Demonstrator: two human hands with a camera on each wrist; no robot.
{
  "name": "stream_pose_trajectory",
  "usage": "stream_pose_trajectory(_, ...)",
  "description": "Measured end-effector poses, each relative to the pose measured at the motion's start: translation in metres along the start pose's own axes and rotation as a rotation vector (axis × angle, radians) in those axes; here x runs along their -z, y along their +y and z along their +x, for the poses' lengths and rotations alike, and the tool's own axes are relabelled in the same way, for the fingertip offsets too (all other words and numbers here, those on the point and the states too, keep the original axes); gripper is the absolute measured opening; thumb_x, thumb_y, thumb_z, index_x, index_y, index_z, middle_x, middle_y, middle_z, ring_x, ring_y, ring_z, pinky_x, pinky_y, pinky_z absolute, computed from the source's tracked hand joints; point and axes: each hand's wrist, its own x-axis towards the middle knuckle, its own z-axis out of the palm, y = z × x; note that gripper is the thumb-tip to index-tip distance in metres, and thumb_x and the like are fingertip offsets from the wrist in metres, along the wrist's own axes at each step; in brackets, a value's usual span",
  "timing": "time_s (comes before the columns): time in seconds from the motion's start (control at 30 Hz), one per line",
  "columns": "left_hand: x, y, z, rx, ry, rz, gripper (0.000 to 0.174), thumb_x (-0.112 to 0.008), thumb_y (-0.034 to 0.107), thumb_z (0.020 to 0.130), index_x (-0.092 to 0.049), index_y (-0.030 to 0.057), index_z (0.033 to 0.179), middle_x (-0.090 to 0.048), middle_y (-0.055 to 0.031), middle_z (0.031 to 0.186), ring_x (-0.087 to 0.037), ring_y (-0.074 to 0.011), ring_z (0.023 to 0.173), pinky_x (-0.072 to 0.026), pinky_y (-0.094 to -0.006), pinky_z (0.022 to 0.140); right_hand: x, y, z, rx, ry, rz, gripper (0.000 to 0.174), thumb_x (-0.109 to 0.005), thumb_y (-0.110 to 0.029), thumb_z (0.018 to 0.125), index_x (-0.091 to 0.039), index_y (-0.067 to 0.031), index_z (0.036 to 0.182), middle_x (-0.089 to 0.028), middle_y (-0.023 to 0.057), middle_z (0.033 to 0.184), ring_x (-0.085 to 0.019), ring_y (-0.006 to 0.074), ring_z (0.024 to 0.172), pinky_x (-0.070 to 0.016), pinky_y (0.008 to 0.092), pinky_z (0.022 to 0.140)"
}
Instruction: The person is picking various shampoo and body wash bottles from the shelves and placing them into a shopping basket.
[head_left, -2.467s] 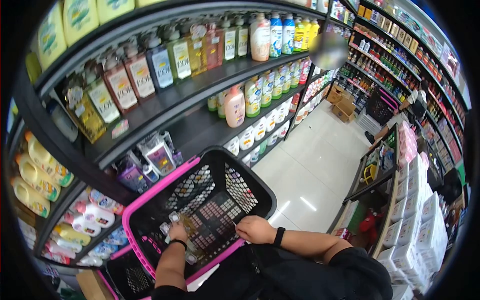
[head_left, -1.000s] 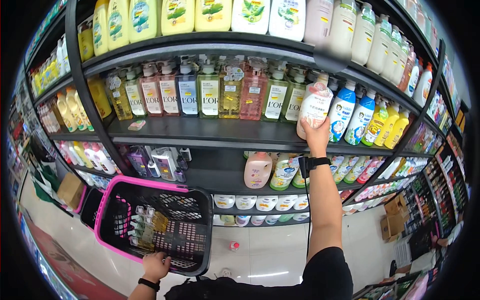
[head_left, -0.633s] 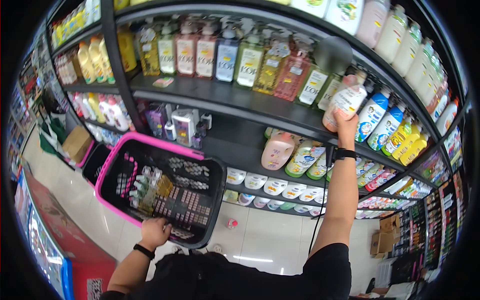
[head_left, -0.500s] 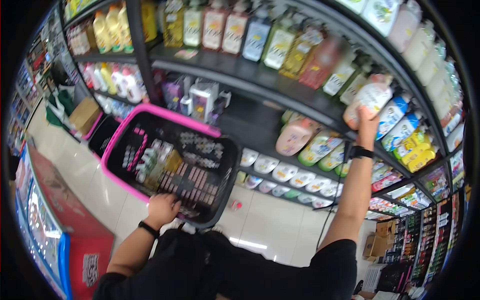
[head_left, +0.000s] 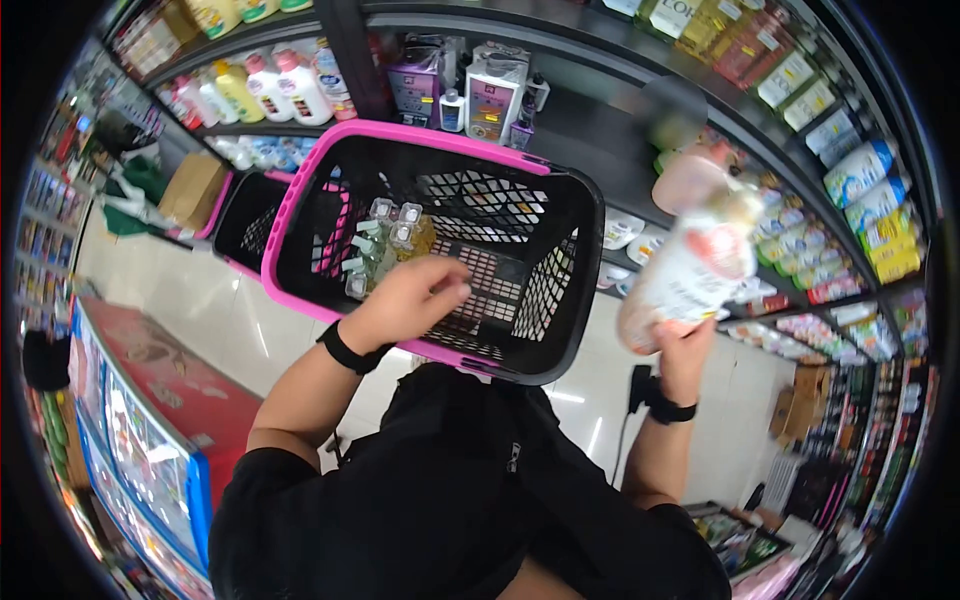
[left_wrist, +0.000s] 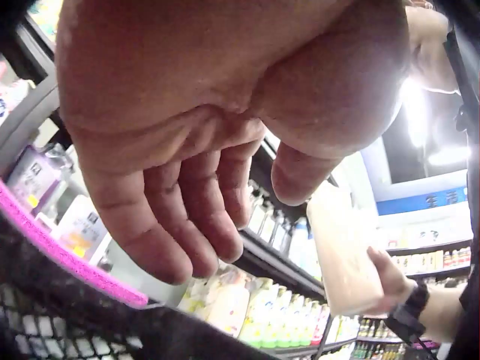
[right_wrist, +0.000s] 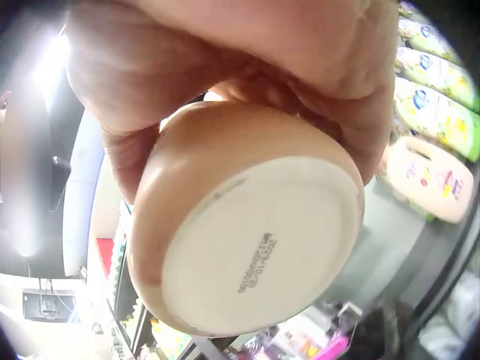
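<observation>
My right hand grips the lower part of a white-and-peach pump bottle, which is tilted and held in the air to the right of the shopping basket. In the right wrist view, the fingers wrap round the bottle's body and its pale base, with a printed date, faces the camera. My left hand hovers over the near side of the black basket with the pink rim; its fingers are relaxed and hold nothing. Several clear pump bottles lie at the basket's left end.
Dark shelves full of bottles run along the far side. A pink bottle stands on the shelf behind the held one. Another basket and a cardboard box are at the left, with a freezer nearer me.
My right hand has taken the pump bottle off the shelf and drawn it down towards the basket. My left hand has left the rim and moved in over the basket. The view has tilted down.
</observation>
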Motion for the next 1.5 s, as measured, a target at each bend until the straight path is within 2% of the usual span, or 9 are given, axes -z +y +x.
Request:
stream_pose_trajectory(0.1, 0.045, -0.005, 0.023, -0.138, 0.007, -0.137, 0.026, -0.066, 0.015, 0.096, -0.064, -0.0003, 0.118, -0.066, -0.0084, 0.104, -0.064, -0.0192, 0.097, -0.0504, -0.033, 0.089, -0.072, 0.006, -0.053, -0.047, -0.094, 0.162, 0.086, -0.085, -0.005, 0.065, -0.04, 0.0018, 0.139, -0.059, 0.0131, 0.129, -0.061, 0.0226, 0.116, -0.0507, 0.0387, 0.1)
stream_pose_trajectory(0.2, 0.078, 0.006, 0.03, -0.269, -0.037, -0.466, 0.046, -0.067, 0.013, 0.094, -0.054, 0.0017, 0.137, -0.058, -0.0115, 0.129, -0.059, -0.0194, 0.111, -0.0489, -0.0329, 0.093, -0.124, -0.002, -0.083, -0.093, -0.218, 0.208, 0.093, -0.09, -0.008, 0.064, -0.039, 0.0018, 0.141, -0.058, 0.0138, 0.131, -0.059, 0.0225, 0.12, -0.0499, 0.0394, 0.101)
stream_pose_trajectory(0.3, 0.112, 0.009, 0.032, -0.452, -0.172, -0.314, 0.053, -0.068, 0.012, 0.091, -0.051, 0.0019, 0.14, -0.053, -0.0126, 0.136, -0.057, -0.0206, 0.117, -0.0485, -0.0334, 0.095, -0.165, 0.0, -0.087, -0.049, -0.278, 0.035, 0.091, -0.092, -0.011, 0.063, -0.044, 0.0021, 0.139, -0.06, 0.0138, 0.13, -0.06, 0.0221, 0.118, -0.0496, 0.039, 0.1)
stream_pose_trajectory(0.4, 0.131, 0.0, 0.041, -0.641, -0.28, -0.141, 0.048, -0.072, 0.015, 0.087, -0.058, 0.0011, 0.131, -0.065, -0.0154, 0.119, -0.065, -0.0282, 0.105, -0.0529, -0.038, 0.088, -0.201, -0.013, -0.086, 0.034, -0.274, -0.259, 0.087, -0.092, -0.013, 0.061, -0.049, 0.0013, 0.135, -0.063, 0.0131, 0.123, -0.063, 0.0222, 0.113, -0.0504, 0.0368, 0.098)
stream_pose_trajectory(0.6, 0.174, 0.001, 0.045, -0.609, -0.511, 0.075, 0.038, -0.074, 0.017, 0.085, -0.062, 0.0025, 0.119, -0.068, -0.0146, 0.104, -0.068, -0.0339, 0.092, -0.0555, -0.0413, 0.08, -0.244, -0.014, -0.081, 0.101, -0.223, -0.377, 0.082, -0.093, -0.016, 0.06, -0.054, -0.0016, 0.13, -0.067, 0.0151, 0.113, -0.068, 0.0269, 0.105, -0.0531, 0.0367, 0.091)
stream_pose_trajectory(0.8, 0.164, -0.029, 0.051, -0.682, -0.452, 0.199, 0.031, -0.076, 0.022, 0.084, -0.064, 0.0071, 0.108, -0.068, -0.0154, 0.086, -0.068, -0.0369, 0.078, -0.0526, -0.043, 0.067, -0.257, -0.005, -0.076, -0.006, -0.27, -0.536, 0.089, -0.093, -0.015, 0.062, -0.047, -0.0006, 0.137, -0.064, 0.0173, 0.117, -0.064, 0.0264, 0.112, -0.0519, 0.0371, 0.096)
stream_pose_trajectory(0.97, 0.133, -0.066, 0.05, -0.523, -0.474, 0.311, 0.034, -0.074, 0.031, 0.084, -0.066, 0.0084, 0.107, -0.069, -0.0168, 0.083, -0.068, -0.0381, 0.077, -0.0523, -0.0466, 0.068, -0.257, 0.037, -0.076, 0.01, -0.343, -0.686, 0.069, -0.084, -0.015, 0.074, -0.052, 0.0025, 0.132, -0.064, 0.0211, 0.121, -0.064, 0.0386, 0.11, -0.0499, 0.0421, 0.097)
stream_pose_trajectory(1.1, 0.089, -0.115, 0.056, -0.439, -0.564, 0.562, 0.035, -0.067, 0.04, 0.086, -0.066, 0.0083, 0.101, -0.069, -0.0182, 0.08, -0.068, -0.041, 0.076, -0.0523, -0.0525, 0.069, -0.237, 0.041, -0.091, 0.108, -0.332, -0.749, 0.056, -0.079, -0.018, 0.079, -0.056, 0.0009, 0.127, -0.062, 0.0218, 0.121, -0.058, 0.0406, 0.114, -0.0465, 0.0465, 0.1)
stream_pose_trajectory(1.5, 0.003, -0.292, 0.042, -0.094, -0.733, 0.918, 0.032, -0.065, 0.015, 0.079, -0.064, 0.0031, 0.109, -0.073, -0.0197, 0.099, -0.072, -0.036, 0.093, -0.057, -0.0462, 0.077, -0.21, 0.05, -0.105, 0.159, -0.185, -0.748, 0.032, -0.074, -0.017, 0.082, -0.064, -0.0021, 0.109, -0.067, 0.0147, 0.102, -0.063, 0.036, 0.1, -0.0495, 0.0446, 0.09)
